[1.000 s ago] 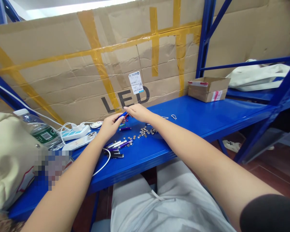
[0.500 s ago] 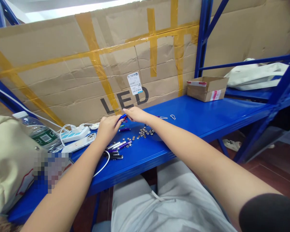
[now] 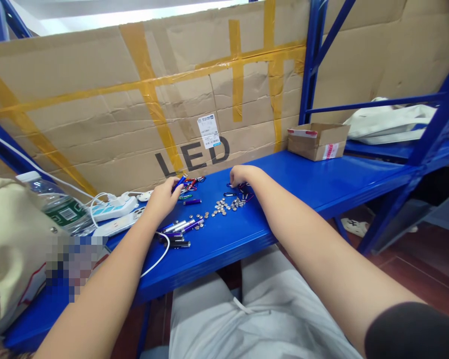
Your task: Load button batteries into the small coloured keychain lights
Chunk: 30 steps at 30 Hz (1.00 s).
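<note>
My left hand is closed around a slim blue metal tube, like a small penlight body, whose end sticks up past the fingers. Beside it lie red carabiners, a green one and a purple tube. Farther right, my right hand reaches down with its fingers bent together over dark carabiners and small parts. Something blue shows at its fingertips, too small to make out. Many button cells are scattered between the hands. Nearer me lie several silver, purple and black tubes.
Left on the blue table are a power strip, a phone, a water bottle and a cream bag. A white cable loops near the tubes. An open cardboard box stands back right, against the taped cardboard wall.
My right hand has left the blue tube and moved right to the small parts. The left hand keeps the tube and has shifted slightly left.
</note>
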### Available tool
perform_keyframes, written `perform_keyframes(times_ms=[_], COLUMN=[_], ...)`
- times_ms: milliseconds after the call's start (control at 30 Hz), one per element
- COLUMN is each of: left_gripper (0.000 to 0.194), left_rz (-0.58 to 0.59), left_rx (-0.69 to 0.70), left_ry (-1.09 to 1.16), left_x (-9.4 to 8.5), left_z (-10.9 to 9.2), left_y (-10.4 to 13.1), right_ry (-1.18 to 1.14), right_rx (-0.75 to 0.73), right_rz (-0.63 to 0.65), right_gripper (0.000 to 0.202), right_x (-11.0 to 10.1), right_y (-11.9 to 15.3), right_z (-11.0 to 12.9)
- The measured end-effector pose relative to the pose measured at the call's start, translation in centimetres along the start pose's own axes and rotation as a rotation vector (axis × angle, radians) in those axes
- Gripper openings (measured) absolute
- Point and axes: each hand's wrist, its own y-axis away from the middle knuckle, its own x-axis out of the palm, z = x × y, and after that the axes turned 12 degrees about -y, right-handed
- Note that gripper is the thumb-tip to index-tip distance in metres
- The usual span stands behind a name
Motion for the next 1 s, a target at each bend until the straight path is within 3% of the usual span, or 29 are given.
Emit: perform_keyframes(times_ms=[167, 333, 533, 733, 900, 1000], left_gripper=[0.032, 0.025, 0.030, 0.034, 0.032, 0.030], left_rz=[0.077, 0.158, 0.127, 0.168, 0.211, 0.226], left_rx=[0.059, 0.061, 0.020, 0.037, -0.133, -0.163], left_ry=[0.012, 0.119, 0.215, 0.395, 0.683, 0.840], left_x=[0.4, 0.9, 0.8, 1.1, 2.0, 1.9], left_z=[-0.3, -0.9, -2.2, -2.2, -1.3, -1.2], left_y=[0.0, 0.1, 0.4, 0.1, -0.2, -0.3], right_ry=[-0.012, -0.317, -0.596, -0.553, -0.323, -0.220], right_rx=[-0.039, -0.395, -0.583, -0.625, -0.691, -0.692], right_rz=[-0.027, -0.163, -0.036, -0.023, -0.119, -0.116], right_gripper=[0.017, 0.011, 0.009, 0.014, 0.015, 0.020], right_x=[0.6, 0.6, 1.6, 2.4, 2.7, 2.7], right_y=[-0.7, -0.5, 0.8, 0.9, 1.0, 1.2], right_z=[0.4, 2.1, 5.3, 6.3, 6.9, 7.2])
